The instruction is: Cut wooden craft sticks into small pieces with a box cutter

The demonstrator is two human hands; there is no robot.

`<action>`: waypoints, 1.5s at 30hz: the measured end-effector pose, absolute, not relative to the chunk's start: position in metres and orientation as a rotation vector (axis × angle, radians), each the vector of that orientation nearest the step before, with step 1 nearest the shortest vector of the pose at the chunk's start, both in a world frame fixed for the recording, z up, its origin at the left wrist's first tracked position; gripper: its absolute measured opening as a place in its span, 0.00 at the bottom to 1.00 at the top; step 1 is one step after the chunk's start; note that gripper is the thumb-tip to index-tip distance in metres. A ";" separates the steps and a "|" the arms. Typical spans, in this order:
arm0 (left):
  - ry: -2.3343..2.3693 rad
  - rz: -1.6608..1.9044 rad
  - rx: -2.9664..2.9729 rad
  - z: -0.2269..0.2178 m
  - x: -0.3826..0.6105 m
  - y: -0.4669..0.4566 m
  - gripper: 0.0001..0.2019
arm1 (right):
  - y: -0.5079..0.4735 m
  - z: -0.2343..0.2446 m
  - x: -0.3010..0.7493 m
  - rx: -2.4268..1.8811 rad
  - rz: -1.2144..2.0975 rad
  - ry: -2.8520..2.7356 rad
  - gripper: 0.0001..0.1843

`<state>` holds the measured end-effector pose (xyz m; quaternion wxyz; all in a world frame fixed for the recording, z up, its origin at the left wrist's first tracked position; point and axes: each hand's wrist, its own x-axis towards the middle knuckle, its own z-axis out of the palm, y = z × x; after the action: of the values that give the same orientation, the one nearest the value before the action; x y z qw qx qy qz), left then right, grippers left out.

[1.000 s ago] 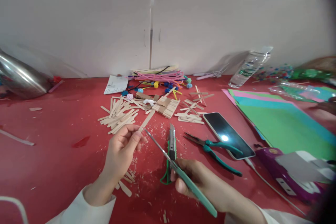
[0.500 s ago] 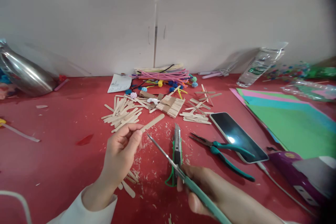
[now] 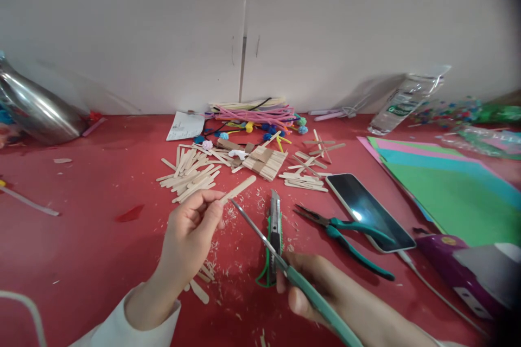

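Note:
My left hand [image 3: 189, 236] pinches one wooden craft stick [image 3: 240, 187] between thumb and fingers, its free end pointing up and right. My right hand [image 3: 321, 295] grips the teal handle of a slim metal tool [image 3: 266, 241], probably a file or saw blade, whose tip reaches up to the stick just by my left fingertips. Wood shavings [image 3: 228, 265] lie scattered on the red table [image 3: 89, 238] under both hands. A green utility knife [image 3: 274, 233] lies just behind the blade.
A pile of loose craft sticks [image 3: 189, 173], a glued stick panel [image 3: 266, 162], pipe cleaners [image 3: 254, 116], teal pliers [image 3: 345, 236], a phone [image 3: 368, 211], coloured paper sheets [image 3: 448, 184], a purple device [image 3: 468, 276], a plastic bottle [image 3: 401, 103], a metal bowl [image 3: 36, 111].
The view has shifted a little, and the stick in my left hand has tilted so that more of it shows. The blade tip stays at the stick.

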<state>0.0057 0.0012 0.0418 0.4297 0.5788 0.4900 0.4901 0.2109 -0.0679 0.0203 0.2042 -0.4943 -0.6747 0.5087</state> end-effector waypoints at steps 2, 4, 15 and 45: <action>1.225 1.236 1.431 0.041 0.005 0.001 0.06 | -0.068 0.020 0.212 -1.358 1.484 -1.862 0.36; 1.224 1.244 1.431 0.041 0.005 0.001 0.05 | -0.068 0.021 0.212 -1.341 1.539 -1.833 0.36; 1.213 1.205 1.471 0.042 0.007 0.000 0.06 | -0.067 0.024 0.208 -1.374 1.644 -1.711 0.35; 1.277 1.260 1.562 0.046 0.011 -0.006 0.05 | -0.071 0.017 0.212 -1.413 1.515 -1.815 0.34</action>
<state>0.0107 -0.0063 0.0459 0.3724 0.6094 0.4983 0.4917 0.2116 -0.0710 0.0170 0.1924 -0.5034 -0.6466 0.5399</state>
